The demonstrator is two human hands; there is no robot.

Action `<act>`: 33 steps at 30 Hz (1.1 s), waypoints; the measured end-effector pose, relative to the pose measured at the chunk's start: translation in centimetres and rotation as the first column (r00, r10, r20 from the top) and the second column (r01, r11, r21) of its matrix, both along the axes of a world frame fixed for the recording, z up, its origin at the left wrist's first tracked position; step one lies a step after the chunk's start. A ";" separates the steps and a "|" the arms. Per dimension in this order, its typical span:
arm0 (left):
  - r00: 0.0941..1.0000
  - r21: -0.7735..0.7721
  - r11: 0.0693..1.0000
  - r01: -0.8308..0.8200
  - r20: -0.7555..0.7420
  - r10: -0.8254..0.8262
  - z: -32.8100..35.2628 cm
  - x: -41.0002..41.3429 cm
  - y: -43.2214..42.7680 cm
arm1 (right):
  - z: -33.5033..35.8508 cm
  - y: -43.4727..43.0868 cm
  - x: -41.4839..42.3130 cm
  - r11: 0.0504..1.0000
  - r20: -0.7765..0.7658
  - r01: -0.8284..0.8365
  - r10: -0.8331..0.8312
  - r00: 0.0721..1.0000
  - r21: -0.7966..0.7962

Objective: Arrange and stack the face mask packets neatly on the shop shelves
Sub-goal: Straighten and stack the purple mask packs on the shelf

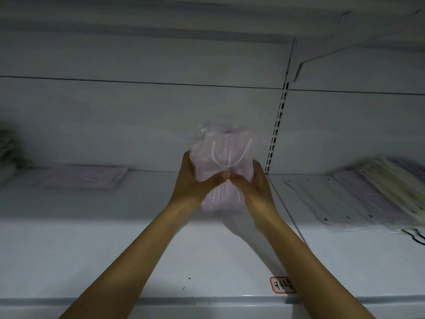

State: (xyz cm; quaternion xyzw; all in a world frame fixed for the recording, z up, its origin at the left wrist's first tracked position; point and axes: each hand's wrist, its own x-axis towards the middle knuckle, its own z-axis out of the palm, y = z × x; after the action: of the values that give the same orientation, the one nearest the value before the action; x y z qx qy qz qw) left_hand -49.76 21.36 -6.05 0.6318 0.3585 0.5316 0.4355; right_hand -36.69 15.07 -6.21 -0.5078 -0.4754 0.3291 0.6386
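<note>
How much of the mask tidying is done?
Done: one purple packet lies flat on the shelf, at left. In hand: the left hand and right hand hold a pink packet between them above the shelf. Left: the loose packets at right lie slanted and fanned out.
</note>
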 end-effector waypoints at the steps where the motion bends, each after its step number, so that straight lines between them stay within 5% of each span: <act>1: 1.000 0.008 1.000 0.009 -0.014 -0.009 0.0 0.0 0.4 | 0.1 0.1 -0.2 1.000 0.005 -0.001 0.001 1.000 -0.003; 6: 1.000 0.070 0.997 0.014 0.020 -0.015 1.6 0.6 0.2 | 1.2 1.0 -0.7 1.000 -0.032 -0.008 0.008 0.999 0.014; 9: 0.999 0.098 0.995 0.002 0.042 -0.006 0.8 -0.2 1.1 | 0.2 1.3 -0.4 0.999 0.070 -0.013 0.015 0.997 -0.031; 16: 0.998 -0.081 0.996 0.040 -0.037 -0.043 -3.8 0.1 1.3 | -3.7 1.1 -0.1 0.975 0.282 0.176 -0.132 0.950 -0.136; 19: 0.975 -0.106 0.987 0.119 0.203 -0.096 -2.9 0.0 1.2 | -2.9 0.7 0.1 0.980 0.165 0.168 -0.150 0.975 -0.103; 22: 0.855 -0.125 0.929 0.348 0.449 -0.260 -2.9 -0.3 1.0 | -2.4 0.8 0.0 0.988 -0.073 0.028 -0.040 0.997 -0.150; 25: 0.818 -0.140 0.884 0.446 0.465 -0.339 -3.2 -0.2 0.9 | -2.5 0.7 -0.2 0.989 -0.243 -0.031 -0.005 0.970 -0.143; 30: 0.841 -0.138 0.943 0.304 0.503 -0.198 -2.0 -1.7 2.1 | -2.0 0.2 1.8 0.969 -0.098 0.240 -0.244 0.965 -0.053; 33: 0.933 -0.120 0.990 0.070 0.359 -0.023 -1.8 -3.0 2.9 | -2.2 0.0 2.8 0.963 -0.098 0.267 -0.268 0.958 -0.018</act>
State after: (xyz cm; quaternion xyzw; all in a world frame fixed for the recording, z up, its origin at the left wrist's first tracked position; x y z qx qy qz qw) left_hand -52.73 24.28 -7.89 0.5033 0.2924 0.6022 0.5463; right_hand -33.92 15.02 -8.38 -0.5520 -0.3691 0.2657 0.6989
